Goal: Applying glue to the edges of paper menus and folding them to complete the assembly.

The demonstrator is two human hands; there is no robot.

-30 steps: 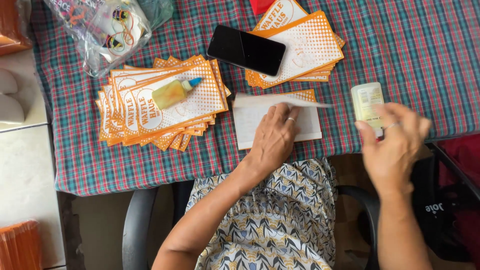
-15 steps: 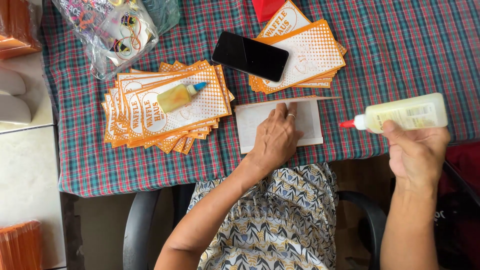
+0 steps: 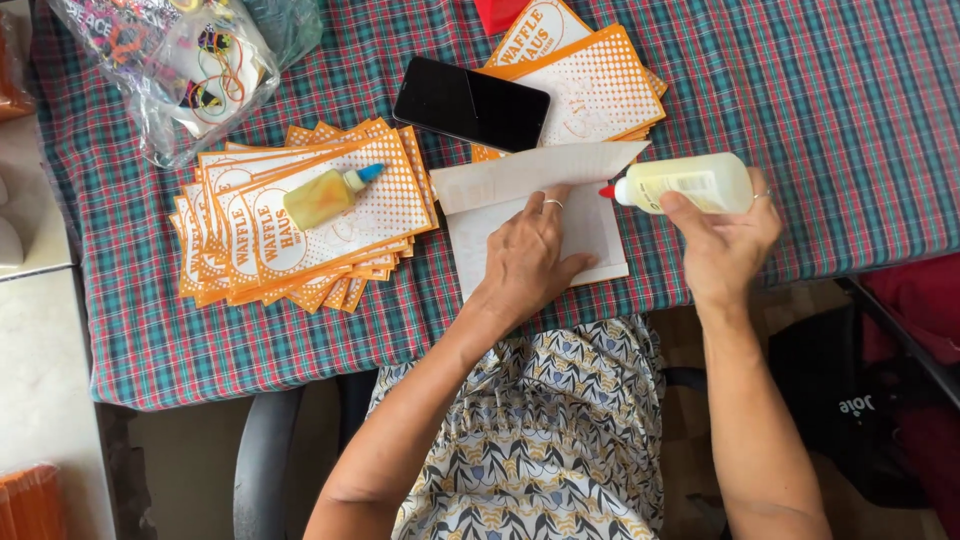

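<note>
The left hand [image 3: 530, 262] lies flat, fingers spread, on a white folded paper sheet [image 3: 540, 215] at the plaid tablecloth's [image 3: 850, 110] near edge, while the right hand [image 3: 725, 235] grips a pale glue bottle [image 3: 690, 184] sideways, its red tip at the sheet's right edge. A fanned stack of orange-and-white printed cards [image 3: 300, 225] carrying a small yellow bottle [image 3: 328, 196] sits left; another stack [image 3: 585, 85] beyond is partly covered by a black phone [image 3: 470, 103], and the clear bag's [image 3: 175, 65] contents are hard to make out.

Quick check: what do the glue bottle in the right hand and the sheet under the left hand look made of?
Glue bottle: likely soft plastic, translucent, pale yellow inside, red nozzle. Sheet: looks like thin matte white paper or card, with a sharply creased top flap.
</note>
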